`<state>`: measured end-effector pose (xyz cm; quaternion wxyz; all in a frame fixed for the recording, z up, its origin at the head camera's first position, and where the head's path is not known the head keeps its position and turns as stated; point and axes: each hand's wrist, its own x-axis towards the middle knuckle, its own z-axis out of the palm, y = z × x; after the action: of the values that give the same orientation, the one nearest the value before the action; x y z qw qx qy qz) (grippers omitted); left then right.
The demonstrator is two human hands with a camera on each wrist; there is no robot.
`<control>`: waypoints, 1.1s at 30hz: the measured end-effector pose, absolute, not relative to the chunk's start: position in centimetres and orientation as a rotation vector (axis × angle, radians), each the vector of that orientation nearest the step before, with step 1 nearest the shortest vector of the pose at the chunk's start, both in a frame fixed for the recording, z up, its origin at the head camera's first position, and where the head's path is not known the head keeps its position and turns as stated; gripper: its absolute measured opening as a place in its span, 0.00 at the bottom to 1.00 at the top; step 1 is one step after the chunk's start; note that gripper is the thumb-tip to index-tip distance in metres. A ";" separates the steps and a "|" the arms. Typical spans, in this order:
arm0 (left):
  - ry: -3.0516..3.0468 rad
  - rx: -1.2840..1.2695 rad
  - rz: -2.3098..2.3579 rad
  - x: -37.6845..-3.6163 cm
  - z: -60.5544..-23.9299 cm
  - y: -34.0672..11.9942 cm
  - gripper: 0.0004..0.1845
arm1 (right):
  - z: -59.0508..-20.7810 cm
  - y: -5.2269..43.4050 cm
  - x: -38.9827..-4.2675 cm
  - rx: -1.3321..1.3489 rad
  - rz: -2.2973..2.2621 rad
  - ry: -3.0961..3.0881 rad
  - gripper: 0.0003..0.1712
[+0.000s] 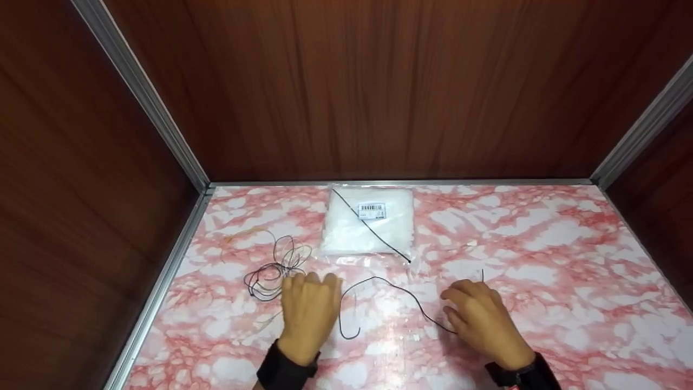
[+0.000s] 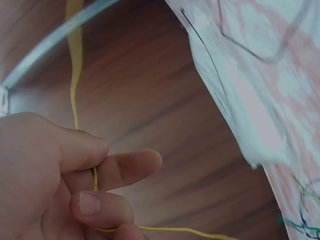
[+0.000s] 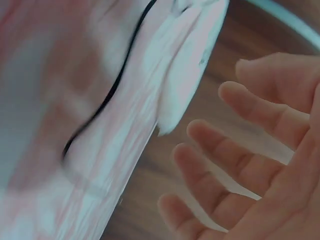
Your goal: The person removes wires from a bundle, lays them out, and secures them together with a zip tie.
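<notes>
My left hand (image 1: pixel 311 309) is over the table's middle left, beside a loose tangle of dark cords (image 1: pixel 279 269). In the left wrist view its thumb and curled fingers hold a thin yellow cord (image 2: pixel 74 107), which runs out above and below the hand. A wavy black cord (image 1: pixel 398 287) lies on the table between the two hands. Over that cord's right end is my right hand (image 1: pixel 479 314). The right wrist view shows its fingers spread and slightly bent, nothing in them, with the black cord (image 3: pixel 112 95) apart from the fingertips.
At the back of the red-and-white marbled table (image 1: pixel 541 260) lies a clear bag (image 1: pixel 341 238) of white material with a barcode label (image 1: pixel 372 210). A straight black strand (image 1: pixel 381 238) crosses it diagonally. Brown wood-look panels (image 1: pixel 379 92) with metal edging enclose the table.
</notes>
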<state>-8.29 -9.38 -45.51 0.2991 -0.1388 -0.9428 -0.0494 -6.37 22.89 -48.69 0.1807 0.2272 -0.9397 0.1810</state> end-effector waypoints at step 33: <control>-2.527 -0.602 -0.166 -7.8 -47.6 -5.7 0.16 | -48.2 15.4 -5.8 0.729 1.806 -2.551 0.07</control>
<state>-7.81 -5.69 -47.60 0.2659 -0.2229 -0.9359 -0.0616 -5.84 15.44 -48.21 -0.0339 0.2271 -0.7943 0.5625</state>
